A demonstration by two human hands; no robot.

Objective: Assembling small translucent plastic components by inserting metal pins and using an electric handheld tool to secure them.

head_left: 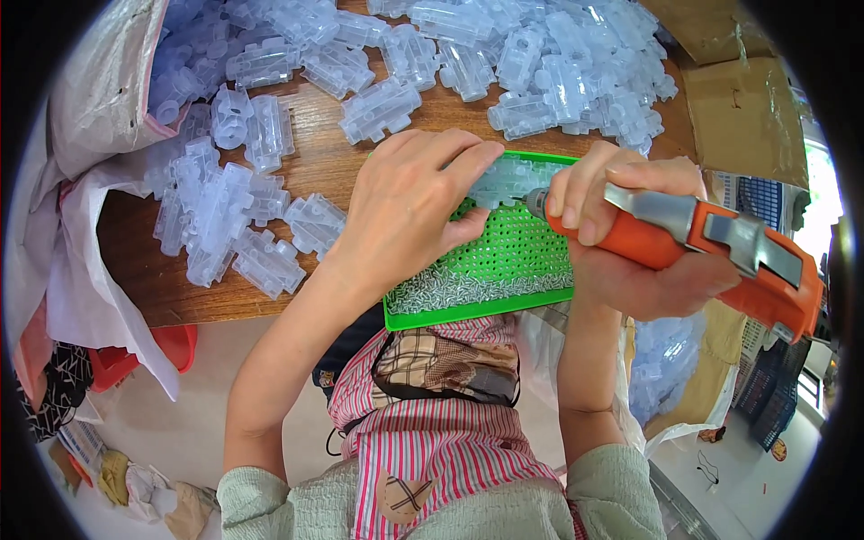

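Here, the left fingers (477,160) are clamping the part (513,180), which is lying sideways over the tray (486,311). From the right, the driver (648,247) is pointing at its near edge (right fingers (587,193) are wrapping the tool).

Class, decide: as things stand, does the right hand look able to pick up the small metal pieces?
Probably not: the right hand is wrapped around an orange tool, so it looks occupied, though the small metal pieces lie uncovered nearby in the green tray.

The left hand (409,198) partly hides the translucent plastic part (515,180).
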